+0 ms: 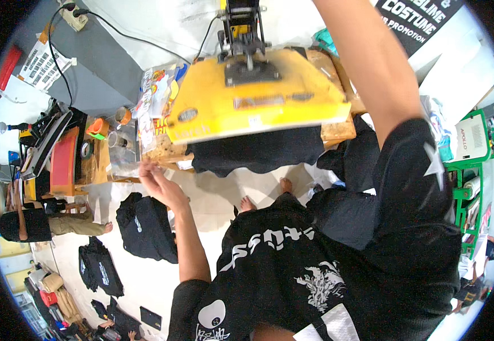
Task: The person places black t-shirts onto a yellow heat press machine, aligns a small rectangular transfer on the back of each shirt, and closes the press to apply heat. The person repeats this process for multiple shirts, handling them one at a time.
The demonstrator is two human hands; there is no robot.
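A heat press with a yellow upper plate [255, 102] stands before me on a wooden table. A black cloth garment [259, 147] lies beneath the plate, and its near part hangs over the table's front edge. My left hand [161, 184] is off the table's near edge, left of the garment. Its fingers are loosely bent and apart, and I see nothing in them. My right forearm [370, 59] reaches up past the top of the picture, to the right of the press. My right hand is out of view.
Clear film sheets with coloured prints [155, 106] lie left of the press. Further left are an orange cup [97, 127], a tape roll [86, 149] and a red screen-like board [64, 161]. Black garments [146, 228] lie in piles. A person [25, 223] stands at left.
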